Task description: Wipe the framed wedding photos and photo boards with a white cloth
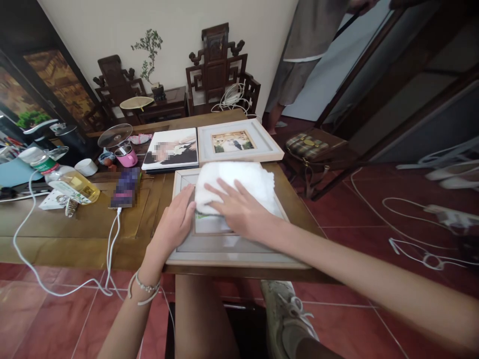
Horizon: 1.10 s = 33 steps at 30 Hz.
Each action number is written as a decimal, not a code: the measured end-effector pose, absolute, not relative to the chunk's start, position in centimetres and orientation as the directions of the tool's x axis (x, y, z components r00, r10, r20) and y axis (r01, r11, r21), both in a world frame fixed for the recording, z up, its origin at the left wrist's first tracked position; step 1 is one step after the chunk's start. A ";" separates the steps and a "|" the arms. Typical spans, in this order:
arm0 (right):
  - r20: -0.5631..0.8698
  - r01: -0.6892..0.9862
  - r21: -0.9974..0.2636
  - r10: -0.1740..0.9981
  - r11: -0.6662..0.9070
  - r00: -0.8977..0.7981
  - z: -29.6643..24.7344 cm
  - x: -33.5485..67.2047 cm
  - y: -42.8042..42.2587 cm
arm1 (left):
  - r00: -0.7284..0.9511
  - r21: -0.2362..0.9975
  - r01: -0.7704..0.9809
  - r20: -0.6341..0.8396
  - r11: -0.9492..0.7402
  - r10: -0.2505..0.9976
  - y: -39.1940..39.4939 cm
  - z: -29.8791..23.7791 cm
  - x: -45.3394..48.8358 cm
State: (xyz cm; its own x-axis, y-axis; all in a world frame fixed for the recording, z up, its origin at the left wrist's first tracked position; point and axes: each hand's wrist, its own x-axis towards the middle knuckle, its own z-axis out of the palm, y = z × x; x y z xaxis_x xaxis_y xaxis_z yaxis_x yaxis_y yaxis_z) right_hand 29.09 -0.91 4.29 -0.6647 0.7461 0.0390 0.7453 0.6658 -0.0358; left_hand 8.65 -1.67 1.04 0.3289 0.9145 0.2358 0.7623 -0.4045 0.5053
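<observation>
A picture frame (239,244) with a pale border lies flat at the table's near edge. Over its upper part is a folded white cloth (239,177), which hides much of the picture inside. My right hand (237,207) presses flat on the cloth, fingers spread. My left hand (177,214) rests along the frame's left side, its fingers stretched out and not wrapped round anything. Just beyond the cloth lies a second framed photo (234,142), and left of that a photo album or board (172,147) with a picture on it.
Left on the wooden table (149,234) are a charging phone (126,187), a bottle (77,184) of yellow liquid, a pink cup (126,155) and white cables. A plaid bag (307,147) sits to the right. Another person (307,50) stands behind, near carved chairs (217,65).
</observation>
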 end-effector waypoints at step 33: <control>0.154 0.711 0.012 0.702 0.703 -0.696 4.0 37.0 -8.8 | 0.381 0.388 0.813 0.211 -0.435 0.900 -1.6 0.9 8.7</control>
